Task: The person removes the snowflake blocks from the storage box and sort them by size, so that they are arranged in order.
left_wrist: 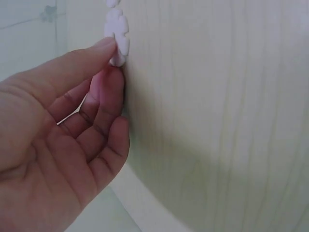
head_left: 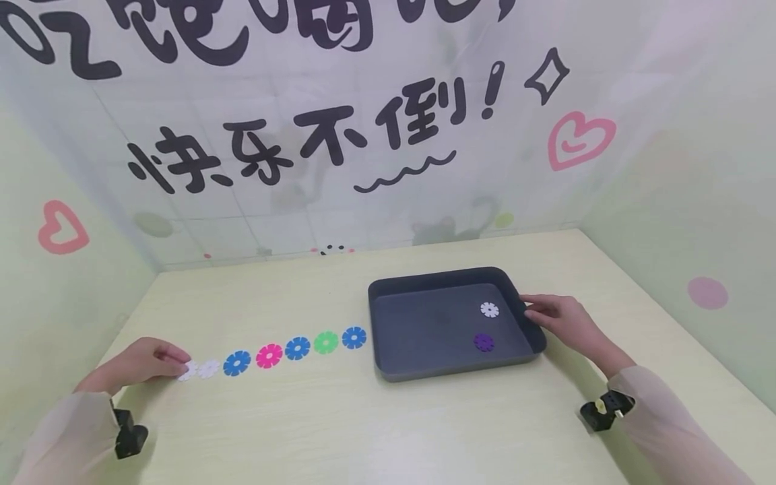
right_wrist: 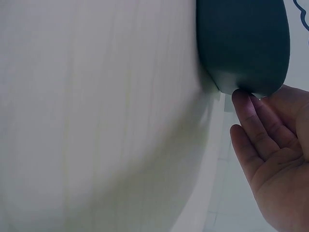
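Observation:
My left hand (head_left: 142,362) pinches a white snowflake disc (left_wrist: 117,34) between thumb and fingers at the left end of a row on the table. Beside it lies another white disc (head_left: 209,368). Rightward the row continues with a blue disc (head_left: 230,368), a pink disc (head_left: 263,360), a second blue disc (head_left: 292,353), a green disc (head_left: 320,346) and a third blue disc (head_left: 348,341). My right hand (head_left: 566,322) grips the right wall of a dark grey tray (head_left: 388,372); the tray partly hides its fingers in the right wrist view. Inside the tray are a white disc (head_left: 483,312) and a purple disc (head_left: 483,343).
The pale wooden table (head_left: 291,431) backs onto a white wall covering (head_left: 339,209) with black lettering and drawings. Pale green panels rise at both sides. Each wrist carries a small black camera, the left one (head_left: 128,434) and the right one (head_left: 606,409).

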`<move>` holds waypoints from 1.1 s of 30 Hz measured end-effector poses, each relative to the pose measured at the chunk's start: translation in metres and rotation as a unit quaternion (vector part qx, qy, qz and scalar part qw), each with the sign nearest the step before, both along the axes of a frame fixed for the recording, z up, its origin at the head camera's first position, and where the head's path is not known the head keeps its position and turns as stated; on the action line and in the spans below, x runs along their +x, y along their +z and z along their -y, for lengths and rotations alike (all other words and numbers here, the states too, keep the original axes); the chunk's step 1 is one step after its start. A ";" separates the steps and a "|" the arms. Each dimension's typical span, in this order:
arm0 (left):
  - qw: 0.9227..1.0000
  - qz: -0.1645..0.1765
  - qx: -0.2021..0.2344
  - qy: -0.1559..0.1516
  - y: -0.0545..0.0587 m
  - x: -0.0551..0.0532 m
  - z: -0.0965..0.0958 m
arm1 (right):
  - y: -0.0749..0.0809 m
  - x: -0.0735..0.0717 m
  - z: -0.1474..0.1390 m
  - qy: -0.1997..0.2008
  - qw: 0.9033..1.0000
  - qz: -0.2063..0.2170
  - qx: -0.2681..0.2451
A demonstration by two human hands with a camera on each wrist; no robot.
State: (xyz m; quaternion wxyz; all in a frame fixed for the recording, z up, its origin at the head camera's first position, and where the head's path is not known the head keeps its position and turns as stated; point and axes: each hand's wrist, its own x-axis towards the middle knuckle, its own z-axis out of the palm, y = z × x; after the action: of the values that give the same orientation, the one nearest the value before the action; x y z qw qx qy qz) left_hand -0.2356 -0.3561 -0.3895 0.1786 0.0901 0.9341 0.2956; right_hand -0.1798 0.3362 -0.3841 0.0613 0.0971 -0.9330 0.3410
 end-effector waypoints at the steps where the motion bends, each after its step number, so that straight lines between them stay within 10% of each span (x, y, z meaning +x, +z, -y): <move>1: 1.000 0.000 -0.001 0.003 0.001 0.000 -0.001 | 0.000 0.000 0.000 0.001 1.000 -0.001 0.001; 11: 0.999 -0.047 -0.006 -0.020 0.024 -0.013 -0.041 | 0.001 0.001 -0.002 0.002 1.000 0.004 -0.003; 23: 0.986 -0.075 0.056 -0.135 0.071 -0.023 -0.180 | 0.000 -0.001 0.001 0.009 1.000 -0.005 0.001; 33: 0.957 -0.065 0.130 -0.252 0.086 -0.030 -0.299 | 0.001 0.000 0.000 0.004 1.000 -0.004 0.001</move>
State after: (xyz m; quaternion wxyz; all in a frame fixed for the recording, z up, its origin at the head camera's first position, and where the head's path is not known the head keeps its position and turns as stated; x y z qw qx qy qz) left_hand -0.2654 -0.0567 -0.3031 0.1729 0.3641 0.8440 0.3538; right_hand -0.1798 0.3361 -0.3835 0.0639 0.1026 -0.9328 0.3396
